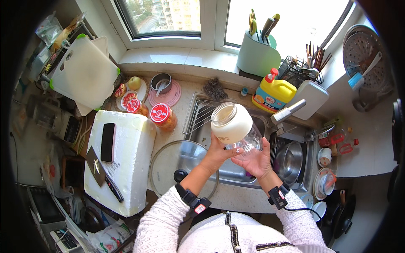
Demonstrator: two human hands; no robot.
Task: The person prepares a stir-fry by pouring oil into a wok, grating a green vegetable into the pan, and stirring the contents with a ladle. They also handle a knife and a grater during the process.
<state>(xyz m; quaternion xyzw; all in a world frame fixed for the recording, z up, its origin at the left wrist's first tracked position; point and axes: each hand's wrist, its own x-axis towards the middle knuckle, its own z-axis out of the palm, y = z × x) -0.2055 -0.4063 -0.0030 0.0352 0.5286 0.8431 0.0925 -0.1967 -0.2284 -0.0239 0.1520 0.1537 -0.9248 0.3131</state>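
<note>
A wide-mouthed jar, cream-coloured at the top and clear below, is tilted over the sink with its open mouth away from me. My left hand grips its lower side, thumb across the clear part. Under the base and right side, my right hand cups it with the palm turned up. Beneath both hands is a stainless steel sink with a wire rack at its back left. A glass pot lid with a black knob lies left of my hands, overlapping counter and sink.
A white foam box bears a phone and a knife. Two red-lidded jars stand behind it. A yellow detergent bottle, faucet and knife block are behind the sink; metal bowls sit right.
</note>
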